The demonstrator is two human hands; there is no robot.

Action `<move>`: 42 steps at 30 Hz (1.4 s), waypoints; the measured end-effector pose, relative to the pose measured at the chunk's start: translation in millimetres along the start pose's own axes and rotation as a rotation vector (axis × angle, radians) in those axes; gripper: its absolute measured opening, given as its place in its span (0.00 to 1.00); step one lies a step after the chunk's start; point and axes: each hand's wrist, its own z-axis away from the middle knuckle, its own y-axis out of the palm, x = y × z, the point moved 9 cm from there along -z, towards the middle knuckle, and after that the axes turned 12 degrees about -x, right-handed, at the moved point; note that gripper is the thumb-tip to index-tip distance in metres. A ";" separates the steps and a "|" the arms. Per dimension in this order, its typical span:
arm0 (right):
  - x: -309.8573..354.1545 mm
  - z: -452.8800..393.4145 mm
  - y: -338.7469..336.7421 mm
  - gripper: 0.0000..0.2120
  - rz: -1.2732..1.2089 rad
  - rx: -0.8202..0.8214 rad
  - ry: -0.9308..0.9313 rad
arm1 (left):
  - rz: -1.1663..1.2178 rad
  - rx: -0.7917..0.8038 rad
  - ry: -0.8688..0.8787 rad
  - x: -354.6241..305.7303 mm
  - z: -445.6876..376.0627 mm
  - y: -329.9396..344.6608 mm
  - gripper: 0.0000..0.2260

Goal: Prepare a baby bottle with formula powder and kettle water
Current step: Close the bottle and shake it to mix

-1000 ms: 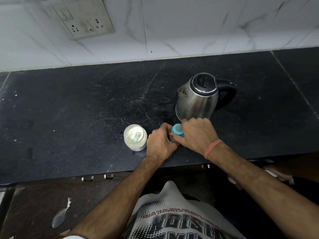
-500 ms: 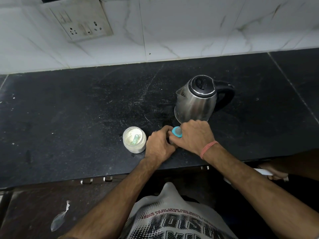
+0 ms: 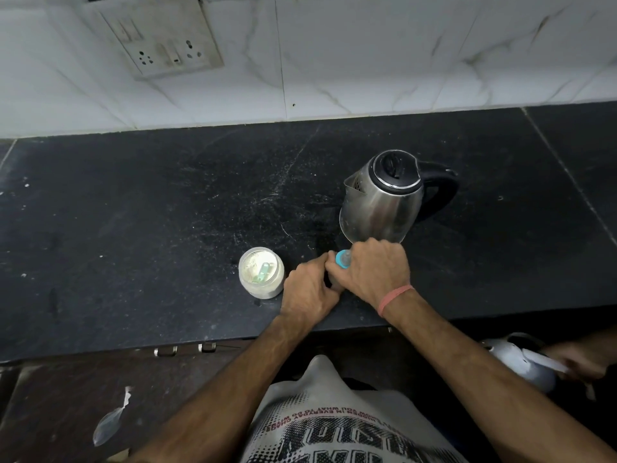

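**Both hands on the bottle, kettle right behind**

Left hand (image 3: 309, 289) curls round the baby bottle (image 3: 342, 262) at the counter's (image 3: 133, 212) front edge; right hand (image 3: 370, 272) clamps its blue cap; a hard twist could tip it off the edge, or knock the open formula jar (image 3: 261, 273) just beside; kettle (image 3: 384, 198) stands close behind the knuckles.

The black stone desk (image 3: 133, 228) carries a steel electric kettle (image 3: 380, 202), an open jar of formula powder (image 3: 262, 274) and a baby bottle (image 3: 343, 260).
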 end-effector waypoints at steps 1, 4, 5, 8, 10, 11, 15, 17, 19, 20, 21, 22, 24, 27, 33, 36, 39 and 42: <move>-0.8 1.1 -1.8 0.34 0.015 0.000 0.019 | 0.003 0.004 -0.003 0.6 -0.4 0.8 0.11; -2.1 3.5 1.3 0.35 0.000 0.019 -0.021 | -0.002 0.008 -0.019 2.5 -2.1 2.2 0.13; -2.5 3.5 1.6 0.35 -0.028 0.005 -0.067 | 0.003 0.004 -0.019 2.1 -2.1 1.8 0.15; -2.3 0.3 -0.2 0.31 -0.121 -0.066 -0.299 | 0.044 0.011 0.013 -1.9 -0.5 1.9 0.22; 0.5 -1.7 -1.7 0.30 -0.162 -0.078 -0.486 | 0.049 0.010 0.034 -3.4 0.0 0.9 0.22; 2.6 -3.3 -2.9 0.29 -0.162 -0.086 -0.553 | 0.051 0.006 0.040 -3.3 -0.2 0.4 0.22; 14.5 -11.5 -0.7 0.25 -0.118 -0.099 -0.589 | 0.025 -0.011 0.020 -1.9 1.2 1.9 0.20; 17.3 -11.5 3.0 0.26 -0.080 -0.110 -0.558 | 0.023 -0.021 0.006 0.0 3.0 3.1 0.19; 14.9 -12.0 3.8 0.27 -0.054 -0.121 -0.506 | 0.030 -0.026 0.006 1.9 4.2 4.1 0.18; 14.2 -12.2 3.7 0.28 -0.049 -0.120 -0.476 | 0.028 -0.026 0.001 3.5 4.8 4.3 0.17; 13.8 -12.4 3.6 0.28 -0.043 -0.116 -0.442 | 0.021 -0.028 -0.003 5.0 5.0 4.4 0.15; 14.0 -12.3 3.3 0.28 -0.036 -0.111 -0.406 | 0.011 -0.032 -0.005 6.8 5.1 4.9 0.14; 12.7 -11.5 1.4 0.29 -0.032 -0.099 -0.330 | 0.000 -0.047 0.003 7.3 6.3 5.4 0.12; 8.6 -7.5 0.1 0.30 -0.021 -0.067 -0.224 | -0.007 -0.064 0.008 5.5 7.9 5.0 0.13; -9.1 8.7 -2.3 0.36 -0.161 0.029 0.007 | -0.019 -0.038 -0.014 6.3 8.3 4.2 0.19; -39.1 23.1 -5.6 0.38 -0.319 0.067 0.166 | 0.012 -0.056 -0.014 1.8 9.6 0.5 0.23; -74.0 39.3 -10.2 0.33 -0.415 -0.004 0.291 | 0.018 -0.038 -0.030 1.5 9.3 1.2 0.29; -96.7 57.9 5.8 0.24 -0.639 0.054 0.389 | 0.021 -0.037 -0.042 1.6 8.0 0.8 0.31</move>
